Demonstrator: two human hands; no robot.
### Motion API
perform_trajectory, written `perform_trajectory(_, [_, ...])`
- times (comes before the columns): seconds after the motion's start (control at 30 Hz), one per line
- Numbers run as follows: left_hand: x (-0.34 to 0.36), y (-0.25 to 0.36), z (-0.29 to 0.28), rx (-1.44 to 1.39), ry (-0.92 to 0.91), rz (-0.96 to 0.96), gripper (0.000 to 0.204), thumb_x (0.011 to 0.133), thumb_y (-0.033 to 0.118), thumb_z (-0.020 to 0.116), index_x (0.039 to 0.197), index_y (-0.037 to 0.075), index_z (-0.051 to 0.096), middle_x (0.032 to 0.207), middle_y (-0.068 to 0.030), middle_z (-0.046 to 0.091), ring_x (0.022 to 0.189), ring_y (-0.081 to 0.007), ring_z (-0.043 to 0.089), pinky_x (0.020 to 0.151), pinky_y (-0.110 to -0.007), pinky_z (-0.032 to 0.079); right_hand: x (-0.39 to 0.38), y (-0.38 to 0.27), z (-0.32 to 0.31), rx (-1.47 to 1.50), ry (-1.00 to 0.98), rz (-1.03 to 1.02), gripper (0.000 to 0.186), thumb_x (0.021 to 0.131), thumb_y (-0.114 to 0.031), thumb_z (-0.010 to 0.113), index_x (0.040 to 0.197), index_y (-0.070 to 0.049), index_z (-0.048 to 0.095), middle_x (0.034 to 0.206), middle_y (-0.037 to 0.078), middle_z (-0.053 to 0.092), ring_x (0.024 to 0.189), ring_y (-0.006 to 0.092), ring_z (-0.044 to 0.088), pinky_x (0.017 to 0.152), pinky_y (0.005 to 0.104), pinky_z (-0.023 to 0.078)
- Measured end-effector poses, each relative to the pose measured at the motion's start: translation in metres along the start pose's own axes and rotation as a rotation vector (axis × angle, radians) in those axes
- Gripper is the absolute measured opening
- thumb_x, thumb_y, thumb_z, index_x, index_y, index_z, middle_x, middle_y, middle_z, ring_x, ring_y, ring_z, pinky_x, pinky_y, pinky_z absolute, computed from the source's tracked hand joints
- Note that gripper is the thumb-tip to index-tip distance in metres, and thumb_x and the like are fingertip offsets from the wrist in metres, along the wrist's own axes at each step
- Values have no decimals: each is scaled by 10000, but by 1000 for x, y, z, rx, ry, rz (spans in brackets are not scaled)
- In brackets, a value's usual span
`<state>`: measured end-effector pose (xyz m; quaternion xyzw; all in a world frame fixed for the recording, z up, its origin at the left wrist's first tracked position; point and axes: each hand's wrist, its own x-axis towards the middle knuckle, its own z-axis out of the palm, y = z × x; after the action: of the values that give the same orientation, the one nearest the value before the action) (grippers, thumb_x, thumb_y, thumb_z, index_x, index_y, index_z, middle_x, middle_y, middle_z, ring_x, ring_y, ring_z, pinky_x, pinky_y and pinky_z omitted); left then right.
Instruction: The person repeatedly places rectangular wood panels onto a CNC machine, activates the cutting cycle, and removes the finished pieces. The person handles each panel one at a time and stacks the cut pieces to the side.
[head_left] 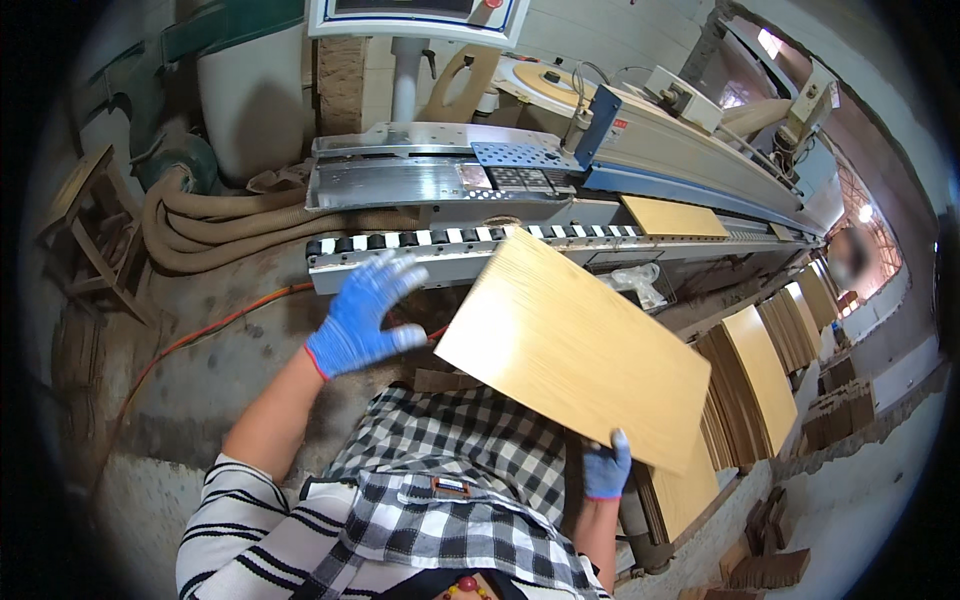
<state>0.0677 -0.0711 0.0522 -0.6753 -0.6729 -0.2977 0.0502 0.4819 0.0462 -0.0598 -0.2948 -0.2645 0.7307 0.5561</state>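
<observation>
A light wood-grain panel [580, 355] is held tilted in front of my body. My right hand [606, 468], in a blue glove, grips its near right edge with the thumb showing; the fingers beneath are hidden. To the left of the panel my left hand [368, 315], also gloved in blue, is raised with fingers spread and holds nothing. It hovers just in front of the machine's roller rail [400, 241], apart from the panel. Another wood-grain panel [675, 217] lies on the machine farther right.
Stacks of panels [760, 370] stand along my right side, with more panels [685, 490] low by my right arm. Thick ribbed hoses [215, 225] curve at the left. An orange cable [215, 325] crosses the floor. A wooden stool [95, 235] stands far left.
</observation>
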Motion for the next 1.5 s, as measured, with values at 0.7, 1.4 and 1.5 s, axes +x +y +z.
perform_trajectory(0.7, [-41, -119, -6, 456, 366, -344, 537, 818, 416, 683, 1193, 40, 607, 1299, -163, 549, 1257, -334, 458, 1078, -445, 327, 88, 83, 180, -153, -618, 367, 629, 911, -250, 601, 1421, 2, 333, 1326, 194, 504, 1102, 276, 566, 978, 410, 444])
perform_trajectory(1.4, [-40, -139, -12, 421, 336, -455, 525, 830, 400, 675, 1249, 95, 587, 1347, -144, 522, 1304, -305, 419, 1105, -429, 296, 22, 87, 45, -1654, -728, -689, 297, 834, -160, 598, 1119, -80, 620, 968, 137, 652, 877, 326, 600, 796, 427, 459])
perform_trajectory(1.5, [-49, -143, -16, 353, 348, -500, 503, 832, 357, 683, 1257, 107, 585, 1350, -135, 522, 1306, -305, 418, 1093, -418, 321, 24, 89, 43, -1654, -718, -725, 302, 829, -158, 600, 1121, -83, 620, 980, 133, 650, 881, 327, 597, 801, 433, 457])
